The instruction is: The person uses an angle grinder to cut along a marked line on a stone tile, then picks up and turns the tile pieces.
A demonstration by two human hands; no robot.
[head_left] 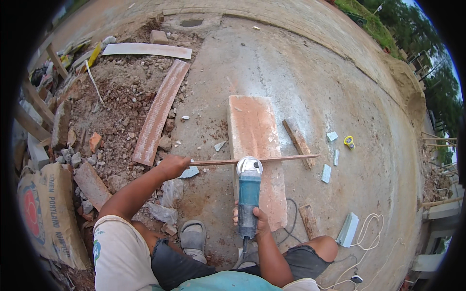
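Note:
My left hand (pixel 175 166) is closed on the left end of a long, narrow reddish-brown strip (pixel 291 157), which lies crosswise over a pale, pink-dusted rectangular block (pixel 252 116). My right hand (pixel 251 218) is wrapped round the teal body of an angle grinder (pixel 249 189). The grinder's silver guard sits over the strip near the block's middle; the disc's edge and its contact with the strip cannot be made out. A dark cord runs down from the grinder's rear.
Long tiles (pixel 160 111), rubble (pixel 111 87) and a cement sack (pixel 51 213) lie left. Wood pieces (pixel 298 143), pale offcuts (pixel 325 173), a yellow-rimmed container (pixel 349 142) and cables (pixel 369 228) lie right on the concrete. My sandalled feet (pixel 193 240) are below.

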